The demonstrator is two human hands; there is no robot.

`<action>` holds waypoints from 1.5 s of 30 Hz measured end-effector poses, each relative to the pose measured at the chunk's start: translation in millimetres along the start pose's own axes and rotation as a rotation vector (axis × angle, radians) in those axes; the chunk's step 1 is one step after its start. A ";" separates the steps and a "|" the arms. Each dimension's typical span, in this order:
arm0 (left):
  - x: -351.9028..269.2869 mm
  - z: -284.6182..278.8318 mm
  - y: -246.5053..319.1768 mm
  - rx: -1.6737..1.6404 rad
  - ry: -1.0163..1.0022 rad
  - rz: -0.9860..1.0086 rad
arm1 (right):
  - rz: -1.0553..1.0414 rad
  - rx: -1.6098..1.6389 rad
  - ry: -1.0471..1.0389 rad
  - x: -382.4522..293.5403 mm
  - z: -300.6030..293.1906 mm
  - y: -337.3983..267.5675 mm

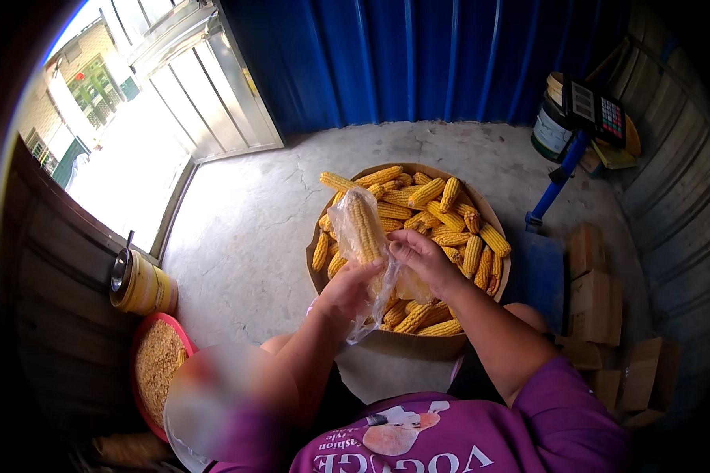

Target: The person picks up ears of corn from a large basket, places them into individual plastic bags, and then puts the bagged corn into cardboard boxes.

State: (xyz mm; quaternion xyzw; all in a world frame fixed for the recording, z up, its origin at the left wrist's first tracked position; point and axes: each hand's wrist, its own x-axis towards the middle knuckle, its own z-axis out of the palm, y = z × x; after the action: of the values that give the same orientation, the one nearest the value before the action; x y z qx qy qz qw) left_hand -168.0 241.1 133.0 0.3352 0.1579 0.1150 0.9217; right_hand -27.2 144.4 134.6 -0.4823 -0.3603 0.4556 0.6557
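Observation:
An ear of dried yellow corn [364, 227] sits inside a clear plastic bag [340, 222], held up above a heap of corn. My left hand [346, 290] grips the lower end of the bagged ear, thumb across it. With bent fingers, my right hand [420, 257] pinches the plastic beside the ear. Loose folds of the bag hang down between my hands. Below them stands a round cardboard-walled container [402, 342] full of corn ears [429, 192], partly hidden by my hands and forearms.
A red basin [135, 355] of loose kernels stands at left, near a yellow bucket [151, 284]. At right are a platform scale [535, 272] with a keypad display [594, 109], cardboard boxes [591, 307] and a dark bucket [550, 130]. Blue corrugated metal [390, 59] closes the back beside an open door [201, 88].

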 end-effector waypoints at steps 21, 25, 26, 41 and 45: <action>6.0 -16.0 9.0 -0.250 0.095 0.050 | 0.397 0.361 0.200 -7.5 16.8 12.9; 10.6 -28.4 15.9 -0.267 0.208 0.100 | 0.166 0.005 0.071 -12.3 17.1 25.6; 13.0 -33.4 16.6 -0.318 0.182 0.108 | 0.258 -0.049 0.060 -13.1 15.5 29.1; 17.2 -81.2 40.0 -0.464 0.165 0.156 | 0.461 -0.150 -0.316 -33.8 30.9 12.1; 15.4 -73.1 42.1 -0.478 0.126 0.165 | 0.423 -0.276 -0.338 -33.6 27.9 10.3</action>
State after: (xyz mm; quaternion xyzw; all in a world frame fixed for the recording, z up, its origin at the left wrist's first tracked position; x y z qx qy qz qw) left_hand -185.2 320.0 104.2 0.1120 0.1556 0.2446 0.9505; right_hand -66.1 122.4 131.2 -0.5487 -0.4144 0.6024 0.4054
